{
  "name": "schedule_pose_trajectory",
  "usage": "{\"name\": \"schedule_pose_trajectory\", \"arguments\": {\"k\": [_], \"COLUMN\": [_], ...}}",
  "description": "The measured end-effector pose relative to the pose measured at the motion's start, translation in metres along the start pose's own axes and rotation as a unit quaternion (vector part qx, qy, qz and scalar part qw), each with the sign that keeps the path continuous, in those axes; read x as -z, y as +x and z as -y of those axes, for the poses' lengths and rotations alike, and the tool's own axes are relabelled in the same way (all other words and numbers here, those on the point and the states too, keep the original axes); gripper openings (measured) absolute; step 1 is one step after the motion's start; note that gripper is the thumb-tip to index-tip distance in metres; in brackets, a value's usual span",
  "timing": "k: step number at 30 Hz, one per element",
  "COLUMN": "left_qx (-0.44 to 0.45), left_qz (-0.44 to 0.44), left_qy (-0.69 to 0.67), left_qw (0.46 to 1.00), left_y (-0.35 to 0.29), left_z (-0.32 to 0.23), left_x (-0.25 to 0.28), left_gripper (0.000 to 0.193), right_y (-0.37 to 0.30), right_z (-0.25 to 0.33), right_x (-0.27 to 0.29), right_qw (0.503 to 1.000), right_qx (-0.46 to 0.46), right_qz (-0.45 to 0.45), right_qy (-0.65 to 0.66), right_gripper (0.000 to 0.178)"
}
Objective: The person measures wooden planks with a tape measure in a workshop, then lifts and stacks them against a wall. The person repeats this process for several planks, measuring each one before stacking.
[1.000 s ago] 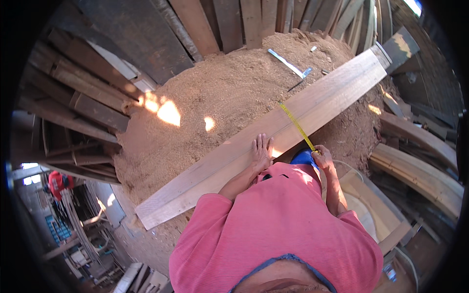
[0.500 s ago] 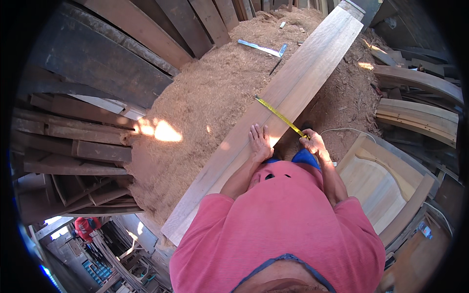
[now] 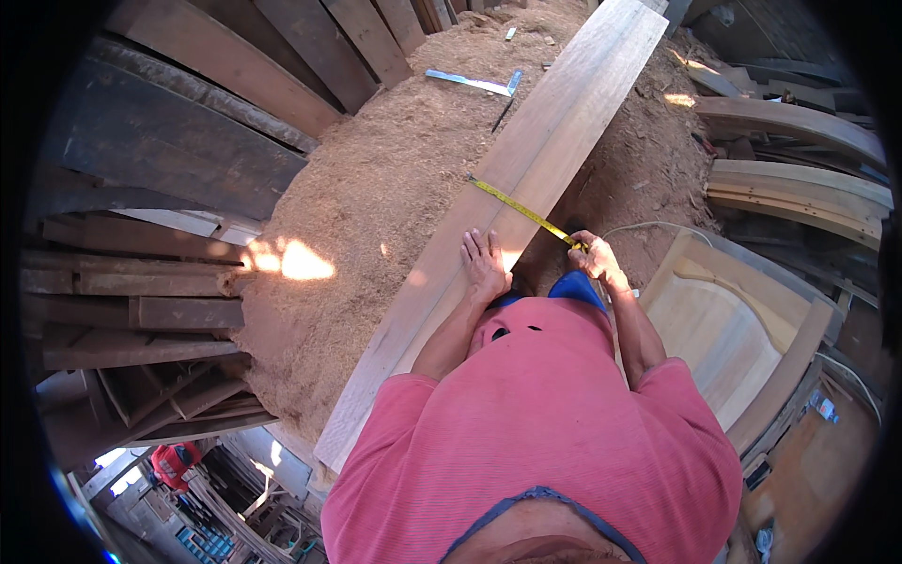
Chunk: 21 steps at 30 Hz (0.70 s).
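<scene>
Before me a long pale wooden plank point(image 3: 526, 141) runs slantwise from the lower left to the far right, with a seam along its length. Across its width lies the yellow blade of a tape measure point(image 3: 515, 204), its tip at the plank's far edge. My right hand point(image 3: 594, 260) is closed around the tape measure's near end, just off the plank's near edge; its case is mostly hidden by my fingers. On the plank's surface rests my left hand point(image 3: 486, 267), palm down and fingers stretched out, left of the tape.
A metal try square point(image 3: 477, 83) lies on the heaped wood shavings point(image 3: 366, 188) beyond the plank. Boards point(image 3: 178, 150) lean at the left. Curved timbers point(image 3: 799, 193) and a panelled door point(image 3: 714, 329) are at the right. Far lower left, a person in red point(image 3: 174, 462) is visible.
The whole view has shifted slightly, so the plank and surroundings appear farther left. Both hands and the tape keep about the same place on the plank.
</scene>
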<state>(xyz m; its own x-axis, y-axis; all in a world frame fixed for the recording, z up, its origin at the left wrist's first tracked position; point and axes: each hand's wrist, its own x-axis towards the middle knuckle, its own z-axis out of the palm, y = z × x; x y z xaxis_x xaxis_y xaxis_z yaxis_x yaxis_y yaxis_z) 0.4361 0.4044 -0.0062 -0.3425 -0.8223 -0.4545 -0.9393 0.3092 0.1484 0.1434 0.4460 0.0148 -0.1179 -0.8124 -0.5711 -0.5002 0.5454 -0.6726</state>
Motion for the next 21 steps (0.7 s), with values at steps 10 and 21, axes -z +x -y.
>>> {"name": "schedule_pose_trajectory", "arguments": {"k": [10,21], "left_qx": [0.0,0.004], "left_qz": [-0.008,0.01], "left_qy": [-0.01,0.016], "left_qw": [1.0,1.0], "left_y": [0.0,0.001], "left_z": [0.001,-0.002], "left_x": [-0.001,0.004], "left_gripper": [0.126,0.124], "right_y": [-0.008,-0.009], "right_z": [0.009,0.016], "right_x": [0.001,0.003], "right_qw": [1.0,0.999], "right_qx": [0.019,-0.023], "right_qz": [-0.022,0.016], "right_qy": [0.009,0.016], "right_gripper": [0.033,0.046]}}
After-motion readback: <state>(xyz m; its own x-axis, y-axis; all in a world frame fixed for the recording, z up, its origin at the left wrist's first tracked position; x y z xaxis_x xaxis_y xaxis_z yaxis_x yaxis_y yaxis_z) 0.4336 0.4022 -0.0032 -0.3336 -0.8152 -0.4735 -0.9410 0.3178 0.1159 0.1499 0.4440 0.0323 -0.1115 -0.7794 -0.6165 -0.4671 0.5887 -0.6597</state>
